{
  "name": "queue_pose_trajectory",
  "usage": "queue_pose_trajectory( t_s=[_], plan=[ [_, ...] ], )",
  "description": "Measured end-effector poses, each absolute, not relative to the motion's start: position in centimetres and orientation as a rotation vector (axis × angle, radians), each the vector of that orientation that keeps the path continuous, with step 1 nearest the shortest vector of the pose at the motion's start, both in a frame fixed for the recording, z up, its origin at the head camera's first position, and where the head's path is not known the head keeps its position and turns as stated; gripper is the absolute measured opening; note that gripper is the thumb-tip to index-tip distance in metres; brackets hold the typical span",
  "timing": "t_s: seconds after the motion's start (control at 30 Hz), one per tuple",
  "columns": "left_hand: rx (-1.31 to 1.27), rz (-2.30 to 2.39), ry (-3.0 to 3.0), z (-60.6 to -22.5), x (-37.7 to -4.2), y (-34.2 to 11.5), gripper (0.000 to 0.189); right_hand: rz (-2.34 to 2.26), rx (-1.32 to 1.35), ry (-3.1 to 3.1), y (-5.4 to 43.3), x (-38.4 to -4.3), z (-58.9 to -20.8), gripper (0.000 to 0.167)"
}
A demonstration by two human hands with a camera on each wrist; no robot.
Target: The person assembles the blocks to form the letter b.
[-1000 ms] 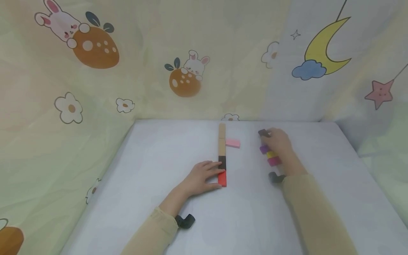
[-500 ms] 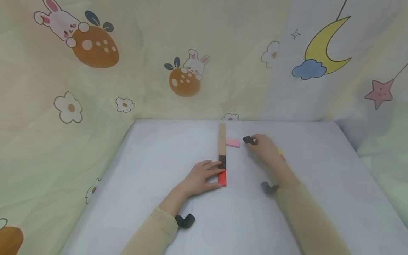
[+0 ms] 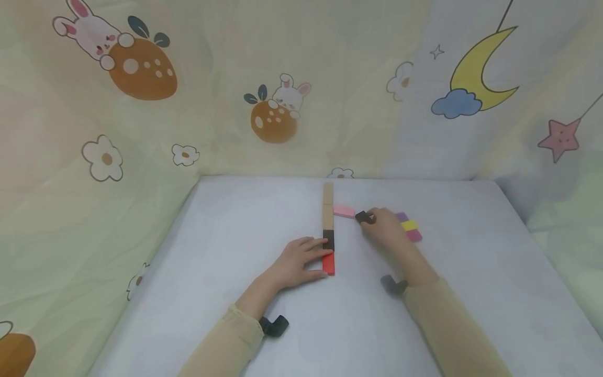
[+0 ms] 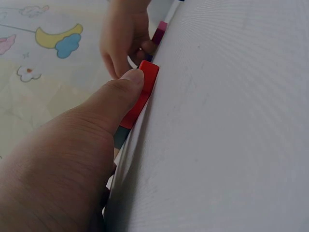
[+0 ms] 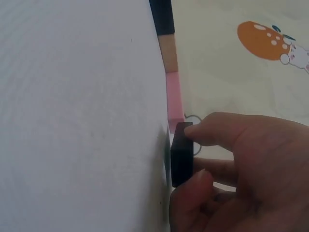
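My right hand (image 3: 387, 228) pinches a black block (image 5: 182, 154) between thumb and fingers, beside the free end of a pink block (image 3: 344, 211). That pink block sticks out to the right from a straight column of blocks. Two tan blocks (image 3: 328, 205) make up the far part of the column. Nearer me come another black block (image 3: 329, 233) and a red block (image 3: 328, 265). My left hand (image 3: 294, 264) rests on the column's near part with spread, fairly straight fingers. In the left wrist view its thumb touches the red block (image 4: 140, 99).
A purple block (image 3: 402, 216), a yellow block (image 3: 409, 225) and a magenta block (image 3: 414, 235) lie together on the white table (image 3: 226, 225), just right of my right hand. A printed cloth (image 3: 330, 131) stands behind the table's far edge.
My right hand has carried the black block leftward and slightly nearer me, from beside the coloured blocks to the pink block's end. My left hand has stayed in place.
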State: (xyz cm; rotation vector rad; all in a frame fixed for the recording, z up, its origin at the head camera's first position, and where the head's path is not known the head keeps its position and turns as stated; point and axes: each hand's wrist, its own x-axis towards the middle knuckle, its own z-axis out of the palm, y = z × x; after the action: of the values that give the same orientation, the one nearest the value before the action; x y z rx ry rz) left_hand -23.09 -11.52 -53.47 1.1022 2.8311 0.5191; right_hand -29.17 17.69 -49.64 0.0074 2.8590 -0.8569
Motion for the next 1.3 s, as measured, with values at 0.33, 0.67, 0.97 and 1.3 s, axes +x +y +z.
queue_pose_trajectory(
  t_s=[0.33,0.67,0.97,1.3],
  plan=[
    [1.114,0.513,2.837,-53.30,-23.15,-11.49,0.059,-0.841,-0.055,2.877,18.11,-29.22,-49.96,0.050],
    [1.097,0.519,2.836,-53.20,-23.06,-11.46,0.058,-0.856,-0.096,2.894,18.35,-29.21,-50.25,0.049],
    [1.103,0.521,2.840,-53.35,-23.13,-11.43,0.058,-0.878,-0.087,2.877,18.37,-29.09,-50.30,0.049],
    [1.091,0.504,2.838,-53.39,-23.13,-11.43,0.058,-0.858,-0.116,2.892,18.39,-29.17,-50.50,0.048]
  ],
)
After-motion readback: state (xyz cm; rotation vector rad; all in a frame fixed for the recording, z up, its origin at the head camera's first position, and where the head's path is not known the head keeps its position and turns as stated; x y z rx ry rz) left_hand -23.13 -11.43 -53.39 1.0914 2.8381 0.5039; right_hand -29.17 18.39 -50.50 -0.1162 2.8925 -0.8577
